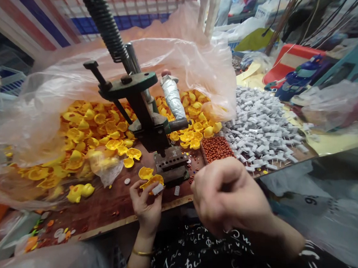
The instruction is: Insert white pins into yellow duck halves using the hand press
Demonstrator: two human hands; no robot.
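My left hand grips a yellow plastic duck half-shell, hollow side showing, in front of the press. A small pale grey plastic block lies against the shell at my fingertips. Raised close to the camera, my right hand is closed, its fingers curled in; whatever they hold, if anything, is hidden. Just beyond both hands stands a green hand press with a slotted metal block at its foot. One more grey block lies flat on the brown tabletop.
Behind the press, a large clear plastic bag holds a heap of yellow duck shells. A tray of red-brown beads sits right of the press, beside a pile of grey blocks with thin pins. Blue bottle at far right.
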